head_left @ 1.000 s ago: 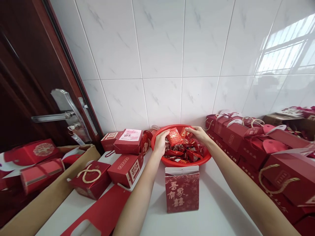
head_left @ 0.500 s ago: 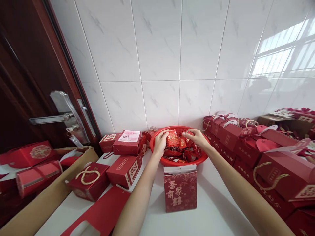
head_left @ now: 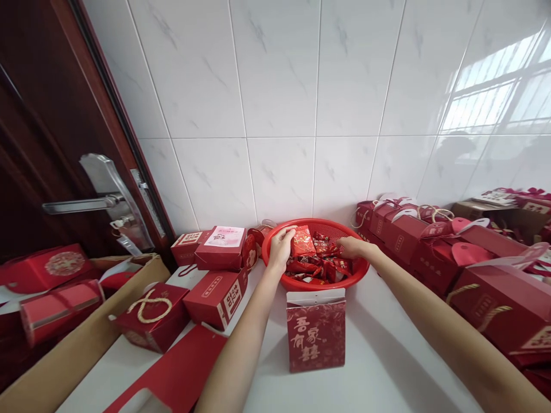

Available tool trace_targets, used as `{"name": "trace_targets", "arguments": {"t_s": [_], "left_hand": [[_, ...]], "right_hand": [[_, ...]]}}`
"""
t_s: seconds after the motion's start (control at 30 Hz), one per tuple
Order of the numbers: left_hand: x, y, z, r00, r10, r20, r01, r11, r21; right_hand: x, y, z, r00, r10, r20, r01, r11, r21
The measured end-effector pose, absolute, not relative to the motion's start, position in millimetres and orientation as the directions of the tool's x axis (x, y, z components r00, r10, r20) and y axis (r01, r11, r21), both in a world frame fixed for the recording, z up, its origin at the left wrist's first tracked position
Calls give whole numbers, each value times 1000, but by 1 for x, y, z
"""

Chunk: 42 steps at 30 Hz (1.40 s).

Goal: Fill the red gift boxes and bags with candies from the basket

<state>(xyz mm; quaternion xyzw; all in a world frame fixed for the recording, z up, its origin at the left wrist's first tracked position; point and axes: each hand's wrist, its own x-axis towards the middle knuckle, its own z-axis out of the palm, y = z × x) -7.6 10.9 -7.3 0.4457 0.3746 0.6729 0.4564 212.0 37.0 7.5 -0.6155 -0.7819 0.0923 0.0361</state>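
Observation:
A red plastic basket (head_left: 275, 274) holds a pile of red-wrapped candies (head_left: 321, 267). Over its left side, my left hand (head_left: 280, 248) is closed on a red candy packet (head_left: 302, 241) with gold print, held upright. At the basket's right side my right hand (head_left: 353, 247) reaches in with its fingers bent together among the wrappers; whatever they grip is hidden. Between my forearms and in front of the basket, a dark red gift box (head_left: 316, 338) with pale characters stands upright, a white flap raised at its top.
More red gift boxes (head_left: 215, 297) lie left of my left arm, beside a cardboard carton (head_left: 92, 321) filled with others. Rows of stacked gift boxes (head_left: 434, 261) with rope handles line the right. Behind the basket rises a white tiled wall (head_left: 282, 172); a door handle (head_left: 84, 205) is at left.
My right hand has moved right and down into the basket, away from the packet in my left hand. The left hand keeps its hold, nearly still.

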Motion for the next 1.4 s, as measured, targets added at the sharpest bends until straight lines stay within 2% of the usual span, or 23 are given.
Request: {"name": "trace_targets", "arguments": {"t_s": [0.2,0.37,0.43,0.5,0.57,0.6,0.83,1.1,1.27,1.4], "left_hand": [[-8,12,-9,-175,949,264,-271,-304,913],[-8,12,-9,-163,957,239,-281,-277,919],[-8,11,-8,-156,960,231,-291,-269,918],[-8,10,-7,-162,958,236,-289,-275,917],[-8,10,-7,-173,955,240,-283,-281,917],[-8,10,-7,-170,956,239,-283,-280,917],[-9,10,-8,-136,965,223,-284,-254,925],[-10,9,-7,-98,971,217,-330,-237,914],[-11,2,1,27,966,259,-337,-235,912],[-12,-13,16,103,957,271,-315,-227,922]], "right_hand": [[204,46,2,-220,957,-189,905,128,-405],[200,48,-4,-183,974,-130,785,65,-616],[201,47,0,-168,985,-46,670,80,-738],[202,45,5,-150,988,44,459,109,-881],[202,40,10,-136,985,111,238,141,-961],[202,37,11,-134,982,130,166,151,-975],[191,11,10,-163,979,122,-35,118,-992],[183,-9,17,-135,985,103,-260,65,-963],[176,-25,21,-200,974,103,-263,48,-963],[173,-38,30,-204,965,163,-190,124,-974]]}}
